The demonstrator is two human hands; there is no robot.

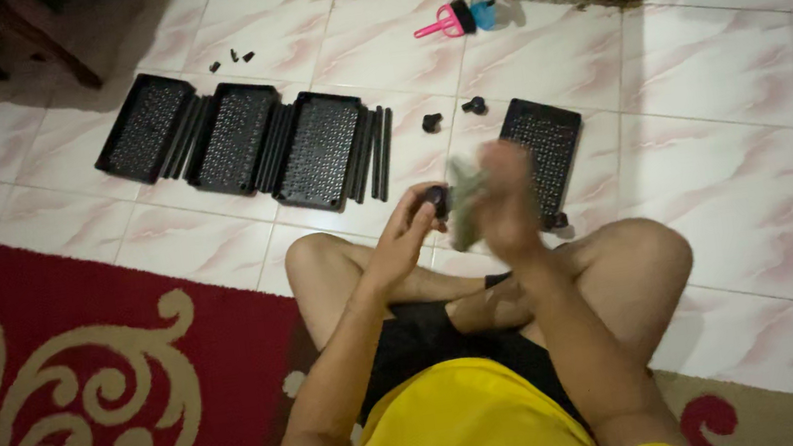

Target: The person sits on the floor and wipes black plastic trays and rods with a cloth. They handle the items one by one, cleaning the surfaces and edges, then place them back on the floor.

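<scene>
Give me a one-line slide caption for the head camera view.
Seated cross-legged, left hand grips a small black part while right hand rubs it with a grey cloth; black trays line the floor.

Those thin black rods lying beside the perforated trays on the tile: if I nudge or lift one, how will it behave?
The rods look slim and straight, so probably stiff and light. They seem round, so on the glossy tile floor one may roll or slide when pushed. Lying flat against a tray, they could be awkward to pinch.

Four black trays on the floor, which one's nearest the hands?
The lone black tray just beyond the right hand. The other three trays lie side by side, farther off to the left.
</scene>
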